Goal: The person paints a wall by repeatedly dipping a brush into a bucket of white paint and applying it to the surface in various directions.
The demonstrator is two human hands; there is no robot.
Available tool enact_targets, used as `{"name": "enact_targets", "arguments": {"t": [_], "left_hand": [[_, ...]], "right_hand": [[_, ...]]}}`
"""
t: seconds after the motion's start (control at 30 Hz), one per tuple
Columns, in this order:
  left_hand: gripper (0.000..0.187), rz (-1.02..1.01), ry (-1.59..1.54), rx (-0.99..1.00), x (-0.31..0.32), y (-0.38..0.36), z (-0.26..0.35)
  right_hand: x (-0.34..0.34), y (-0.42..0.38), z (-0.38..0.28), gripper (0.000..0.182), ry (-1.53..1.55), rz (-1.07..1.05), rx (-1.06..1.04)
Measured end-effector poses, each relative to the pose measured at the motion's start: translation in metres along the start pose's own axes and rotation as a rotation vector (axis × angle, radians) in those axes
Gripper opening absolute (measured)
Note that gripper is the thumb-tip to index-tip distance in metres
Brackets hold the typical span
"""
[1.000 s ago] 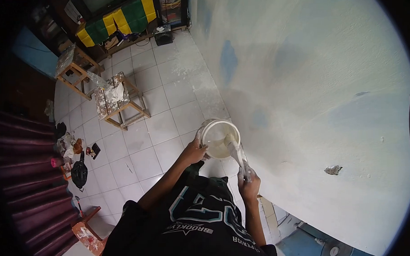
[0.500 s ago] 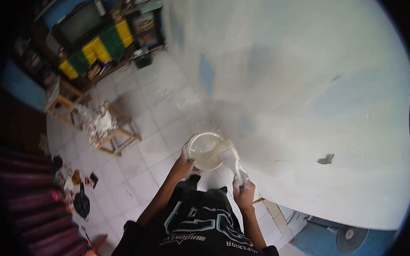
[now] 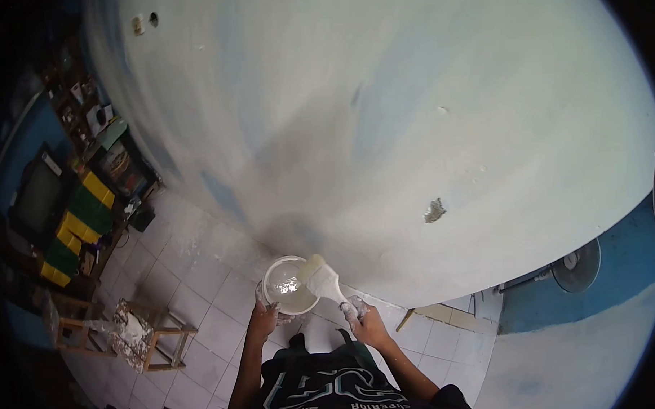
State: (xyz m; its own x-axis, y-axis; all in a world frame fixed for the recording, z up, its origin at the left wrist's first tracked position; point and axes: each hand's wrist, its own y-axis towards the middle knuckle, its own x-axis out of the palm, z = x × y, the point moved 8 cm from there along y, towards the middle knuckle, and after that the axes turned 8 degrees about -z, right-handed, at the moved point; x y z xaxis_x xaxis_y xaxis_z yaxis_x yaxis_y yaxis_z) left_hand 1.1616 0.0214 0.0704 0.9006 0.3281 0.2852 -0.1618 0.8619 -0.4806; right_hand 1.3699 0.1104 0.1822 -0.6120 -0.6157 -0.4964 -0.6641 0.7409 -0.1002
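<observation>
My left hand (image 3: 265, 318) is closed on the side of a round white bucket (image 3: 266, 286), which holds a pale, shiny liquid. A wide white brush (image 3: 321, 281) has its handle in my right hand (image 3: 362, 323), whose fingers are wrapped round it and smeared with white. The brush's yellowish bristle end lies over the bucket's right rim. Just beyond the bucket rises a large pale wall (image 3: 383, 152) with bluish patches and a rough chipped spot.
At the lower left stand a wooden stool (image 3: 166, 348) with a white-smeared cover and another stool (image 3: 72, 323). A television (image 3: 40, 193) is at the far left. A round fan (image 3: 576, 266) stands at the right, by a blue wall.
The view has swung right, so the wall fills more of it and the stools sit further left and lower. The brush now points up and left, still at the bucket's right rim.
</observation>
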Motion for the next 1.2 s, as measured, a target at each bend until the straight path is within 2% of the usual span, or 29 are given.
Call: {"name": "enact_targets", "arguments": {"t": [0.03,0.13,0.17,0.27,0.33,0.4,0.47,0.57,0.6,0.67,0.73,0.83,0.9,1.03,1.1,1.2], "left_hand": [[0.068,-0.017,-0.012,-0.01,0.01,0.005,0.003],[0.067,-0.06,0.026,-0.019,0.051,0.025,0.002],[0.067,-0.077,0.055,-0.004,0.068,0.031,0.002],[0.066,-0.114,0.038,-0.017,0.11,0.047,-0.01],[0.066,-0.125,0.009,-0.042,0.134,0.052,-0.009],[0.065,-0.136,-0.009,-0.09,0.162,0.051,-0.009],[0.063,-0.179,0.031,-0.068,0.182,0.053,-0.012],[0.061,-0.204,0.063,-0.067,0.21,0.05,-0.013],[0.06,-0.194,0.086,-0.058,0.216,0.049,-0.016],[0.059,-0.177,0.127,-0.039,0.224,0.044,-0.027],[0.058,-0.139,0.085,-0.075,0.231,0.04,-0.042],[0.06,-0.095,0.035,-0.104,0.231,0.031,-0.07],[0.06,-0.059,0.011,-0.125,0.231,0.017,-0.087],[0.06,-0.021,0.0,-0.116,0.238,-0.005,-0.109],[0.06,0.009,-0.021,-0.116,0.235,-0.01,-0.125],[0.06,0.018,-0.04,-0.151,0.238,-0.025,-0.133]], "right_hand": [[-0.011,-0.001,0.001,0.02,0.052,0.046,-0.024],[-0.043,-0.014,0.033,0.021,0.602,0.009,0.235],[-0.059,-0.019,0.035,0.023,0.71,0.033,0.257],[-0.124,-0.035,0.042,0.027,0.76,0.196,0.166],[-0.195,-0.053,0.023,0.032,0.439,0.404,0.256],[-0.271,-0.066,0.0,0.035,0.384,0.588,0.149],[-0.334,-0.079,-0.044,0.031,0.493,0.732,-0.007],[-0.393,-0.086,-0.062,0.023,0.631,0.728,-0.265],[-0.398,-0.088,-0.046,0.023,0.66,0.73,-0.225],[-0.398,-0.089,-0.002,0.024,0.713,0.73,-0.142],[-0.383,-0.081,0.08,0.03,0.673,0.847,-0.025],[-0.32,-0.076,0.158,0.026,0.752,0.741,-0.048],[-0.271,-0.079,0.221,0.024,0.808,0.752,0.032],[-0.16,-0.112,0.341,0.016,0.95,0.723,0.325],[-0.127,-0.141,0.386,0.014,0.949,0.729,0.588],[-0.121,-0.146,0.422,0.015,0.913,0.479,0.632]]}}
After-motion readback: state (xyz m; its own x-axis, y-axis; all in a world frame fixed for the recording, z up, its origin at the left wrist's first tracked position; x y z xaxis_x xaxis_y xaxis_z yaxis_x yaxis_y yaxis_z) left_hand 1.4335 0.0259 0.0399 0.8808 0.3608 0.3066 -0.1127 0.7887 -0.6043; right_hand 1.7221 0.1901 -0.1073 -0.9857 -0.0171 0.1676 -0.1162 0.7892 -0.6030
